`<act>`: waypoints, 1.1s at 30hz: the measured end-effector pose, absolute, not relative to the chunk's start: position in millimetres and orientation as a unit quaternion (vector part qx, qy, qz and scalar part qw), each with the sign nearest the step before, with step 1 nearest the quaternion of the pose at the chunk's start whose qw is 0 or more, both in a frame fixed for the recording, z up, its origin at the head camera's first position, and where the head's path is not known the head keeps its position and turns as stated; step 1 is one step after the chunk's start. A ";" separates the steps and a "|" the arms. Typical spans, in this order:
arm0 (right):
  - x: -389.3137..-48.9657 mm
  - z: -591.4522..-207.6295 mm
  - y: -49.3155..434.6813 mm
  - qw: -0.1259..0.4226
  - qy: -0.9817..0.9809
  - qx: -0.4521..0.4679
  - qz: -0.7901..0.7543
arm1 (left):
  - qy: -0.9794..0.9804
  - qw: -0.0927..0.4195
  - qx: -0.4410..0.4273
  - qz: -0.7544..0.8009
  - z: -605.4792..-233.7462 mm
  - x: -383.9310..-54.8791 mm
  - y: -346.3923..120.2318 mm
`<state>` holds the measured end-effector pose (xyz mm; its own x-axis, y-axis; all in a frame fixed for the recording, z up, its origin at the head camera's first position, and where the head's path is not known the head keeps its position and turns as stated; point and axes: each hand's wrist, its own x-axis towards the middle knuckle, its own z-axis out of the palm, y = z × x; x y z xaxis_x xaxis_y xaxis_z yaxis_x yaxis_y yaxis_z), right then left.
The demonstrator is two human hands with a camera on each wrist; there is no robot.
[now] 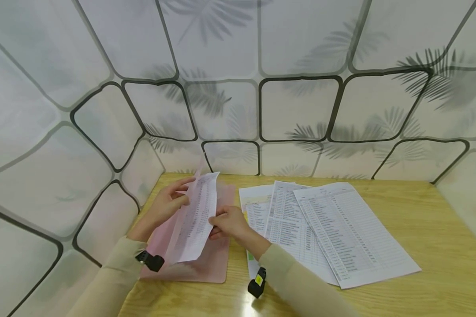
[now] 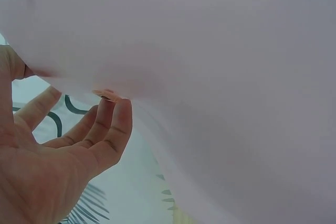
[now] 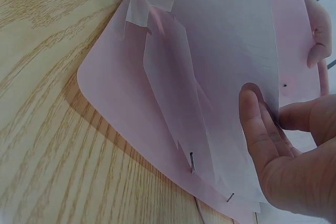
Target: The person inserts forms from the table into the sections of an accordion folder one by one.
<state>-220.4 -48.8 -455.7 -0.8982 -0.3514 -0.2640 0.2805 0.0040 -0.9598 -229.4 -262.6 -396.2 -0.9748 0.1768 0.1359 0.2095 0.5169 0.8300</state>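
A pink folder (image 1: 218,274) lies spread on the table at the left, its cover (image 2: 220,51) raised. My left hand (image 1: 166,206) pinches that cover near its upper edge; in the left wrist view the fingertips meet the pink sheet's border. With thumb and fingers, my right hand (image 1: 231,221) pinches the side edge of a printed sheet (image 1: 200,211), which stands tilted inside the folder. Seen from the right wrist, thin dark fasteners (image 3: 192,162) stick up by the folder's lower edge, and a folded clear flap (image 3: 168,72) lies behind the sheet.
Three overlapping stacks of printed pages are fanned out to the right: a left one (image 1: 257,193), a middle one (image 1: 289,215) and a right one (image 1: 353,237). Behind the wooden table (image 1: 428,220) rises a patterned wall (image 1: 297,110), which also closes the left side.
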 end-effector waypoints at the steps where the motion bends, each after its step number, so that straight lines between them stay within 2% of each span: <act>1: -220.3 -455.6 -49.4 0.224 0.672 -0.026 -0.706 | -0.871 0.017 -0.110 -0.478 -396.0 -229.4 -262.6; 33: -217.7 -452.1 -60.7 0.196 0.702 -0.011 -0.684 | -0.859 0.023 -0.112 -0.498 -396.1 -228.2 -262.6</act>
